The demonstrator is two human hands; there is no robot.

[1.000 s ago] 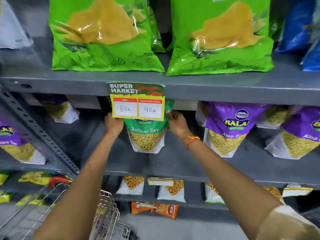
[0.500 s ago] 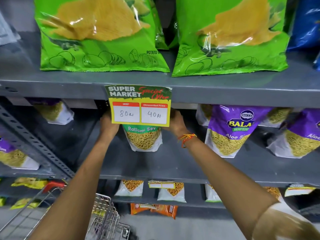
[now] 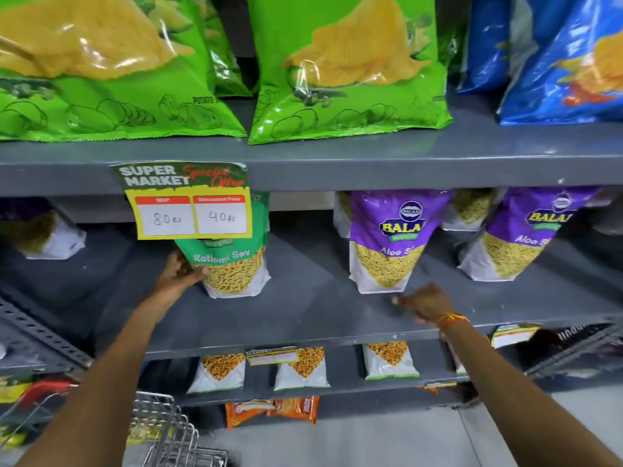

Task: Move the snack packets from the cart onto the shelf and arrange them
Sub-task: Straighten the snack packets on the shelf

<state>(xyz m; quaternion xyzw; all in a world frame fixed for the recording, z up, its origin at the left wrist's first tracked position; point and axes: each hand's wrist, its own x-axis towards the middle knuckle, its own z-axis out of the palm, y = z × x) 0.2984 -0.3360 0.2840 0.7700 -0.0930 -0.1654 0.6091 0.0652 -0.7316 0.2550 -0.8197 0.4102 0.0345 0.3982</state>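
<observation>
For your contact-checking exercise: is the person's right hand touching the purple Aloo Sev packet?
Apart. The head view shows the right hand open below the purple Aloo Sev packet, with bare grey shelf between them.

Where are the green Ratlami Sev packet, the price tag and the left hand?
Ratlami Sev packet (image 3: 232, 264): head view, on the printed name.
Price tag (image 3: 192, 210): head view, between the two white price boxes.
Left hand (image 3: 180, 273): head view, back of the hand.

The green Ratlami Sev packet (image 3: 232, 264) stood upright on the grey middle shelf (image 3: 303, 318), its top hidden behind a price tag; the wire cart (image 3: 161, 429) sat low left.
</observation>
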